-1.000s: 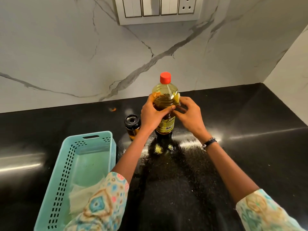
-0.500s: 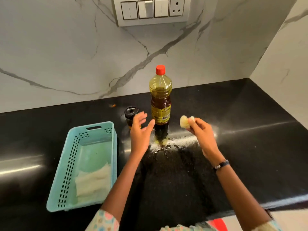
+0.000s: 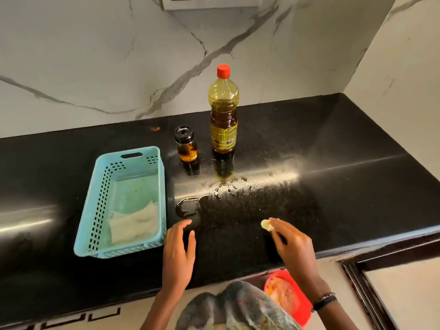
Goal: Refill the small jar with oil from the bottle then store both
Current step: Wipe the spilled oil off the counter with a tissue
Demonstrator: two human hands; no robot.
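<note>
Both hands have come away from the bottle (image 3: 223,115), which now stands capped and upright at centre frame on the black surface (image 3: 333,186), just right of the small jar (image 3: 186,145), also lidded. The left hand (image 3: 178,253) hovers low at centre, fingers relaxed and holding nothing. The right hand (image 3: 291,246) pinches a crumpled wad of tissue (image 3: 266,225). Oil smears (image 3: 214,194) glisten in front of the bottle, so wiping looks likely before storing both in the blue basket (image 3: 95,210) at left.

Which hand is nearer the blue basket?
Left. The left hand hovers just right of the blue basket's near corner; the right hand, pinching a crumpled tissue, is farther right.
</note>
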